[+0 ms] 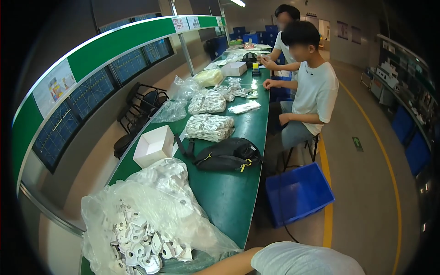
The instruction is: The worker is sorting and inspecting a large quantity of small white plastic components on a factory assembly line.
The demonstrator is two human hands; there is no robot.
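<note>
Neither of my hands shows. A bare forearm (pixel 231 265) with a pale grey sleeve (pixel 302 260) crosses the lower edge toward the left, and its hand is cut off below. It appears to be my right arm. Closest to it lies a large clear plastic bag (pixel 156 192), spread wide on the green table (pixel 220 197). Inside and at its mouth is a heap of small white plastic parts (pixel 137 243) with round holes. Whether the hidden hand touches the bag or the parts I cannot make out.
Beyond the bag are a white open box (pixel 154 146), a black waist bag (pixel 229 155) and bundles of white cables (pixel 210 127). Two people in white shirts sit along the table's right side, one nearer (pixel 316 87). A blue bin (pixel 300 192) stands on the floor beside the table.
</note>
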